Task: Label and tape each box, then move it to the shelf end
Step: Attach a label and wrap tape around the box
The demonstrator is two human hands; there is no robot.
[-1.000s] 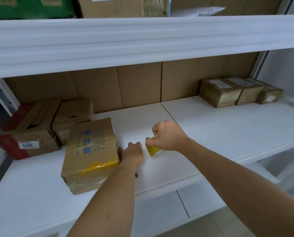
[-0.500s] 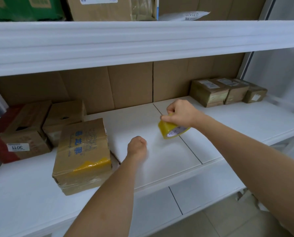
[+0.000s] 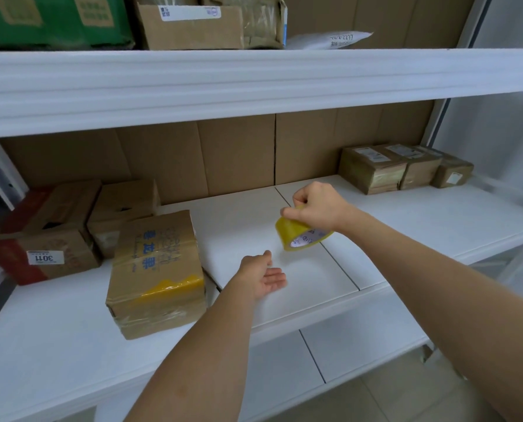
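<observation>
Your right hand (image 3: pixel 316 208) grips the tape (image 3: pixel 299 236) mid-frame; your left hand (image 3: pixel 264 277) lies open, empty. Pinched loosely, the roll could drop off the shelf (image 3: pixel 467 226).

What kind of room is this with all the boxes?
Probably a stockroom or parcel-packing room. White shelves hold taped cardboard boxes with shipping labels, one box bears a number sticker, and the right hand holds a roll of yellow packing tape.
</observation>
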